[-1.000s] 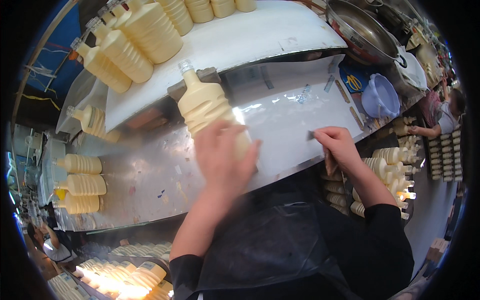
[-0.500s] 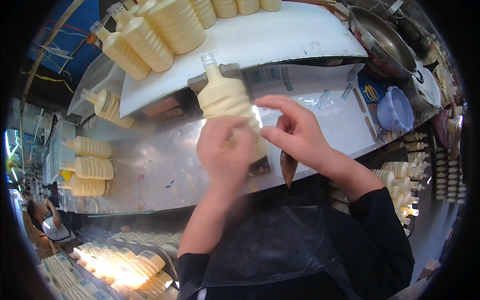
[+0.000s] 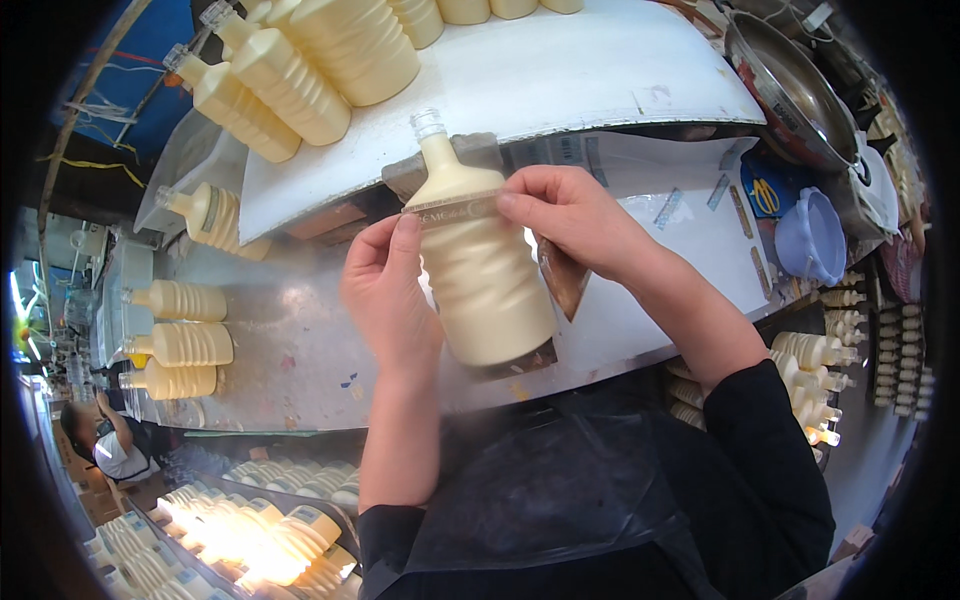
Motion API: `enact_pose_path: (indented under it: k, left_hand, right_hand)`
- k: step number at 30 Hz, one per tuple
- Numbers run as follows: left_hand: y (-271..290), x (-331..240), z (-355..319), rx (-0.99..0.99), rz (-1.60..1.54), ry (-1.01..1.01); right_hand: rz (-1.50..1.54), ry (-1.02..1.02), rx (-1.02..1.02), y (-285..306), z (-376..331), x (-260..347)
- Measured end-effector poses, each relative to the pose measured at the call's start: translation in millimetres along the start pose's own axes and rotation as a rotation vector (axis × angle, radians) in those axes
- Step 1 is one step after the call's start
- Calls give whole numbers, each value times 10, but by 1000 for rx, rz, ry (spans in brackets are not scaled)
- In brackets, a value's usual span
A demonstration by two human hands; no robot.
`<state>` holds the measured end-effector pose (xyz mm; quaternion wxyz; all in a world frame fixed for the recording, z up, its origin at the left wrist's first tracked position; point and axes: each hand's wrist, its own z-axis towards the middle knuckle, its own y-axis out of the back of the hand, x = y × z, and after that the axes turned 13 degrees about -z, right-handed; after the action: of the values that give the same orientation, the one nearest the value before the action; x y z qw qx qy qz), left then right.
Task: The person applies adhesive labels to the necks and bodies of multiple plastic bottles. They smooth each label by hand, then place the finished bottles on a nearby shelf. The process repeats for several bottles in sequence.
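Your metal worktop (image 3: 300,350) runs across in front of you, its near edge just above your dark apron (image 3: 560,480), and the stretch directly under your hands is bare sheet; further left three cream bottles (image 3: 180,340) lie on their sides near the far left end, well apart from your hands. Above the worktop a white shelf (image 3: 560,70) slopes across, its front edge close behind the bottle neck, and a row of bottles (image 3: 300,60) lies on its upper left part. To your right a pale blue bowl (image 3: 812,235) and a steel pan (image 3: 790,85) sit near the bench end, clear of your right forearm. You hold the cream ribbed bottle (image 3: 485,280) over the middle of the worktop, neck pointing away from you and tilted slightly left, clear cap at the shelf edge. Your left hand (image 3: 385,290) wraps the bottle's left side, thumb up at the label band. Your right hand (image 3: 570,215) comes in from the right, fingers curled, fingertips pressing the band at the shoulder. Both hands are clamped on that one bottle, close together.
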<state>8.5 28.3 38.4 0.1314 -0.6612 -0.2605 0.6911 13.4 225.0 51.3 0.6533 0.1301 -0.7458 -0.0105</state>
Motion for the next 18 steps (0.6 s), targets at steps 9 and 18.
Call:
enact_pose_path:
  k: [9, 18]
  left_hand:
    - [97, 219, 137, -80, 15, 47]
    - [97, 233, 112, -91, 17, 35]
  right_hand:
    - [-80, -4, -150, -48, 194, -162]
    - [-34, -10, -174, -79, 209, -171]
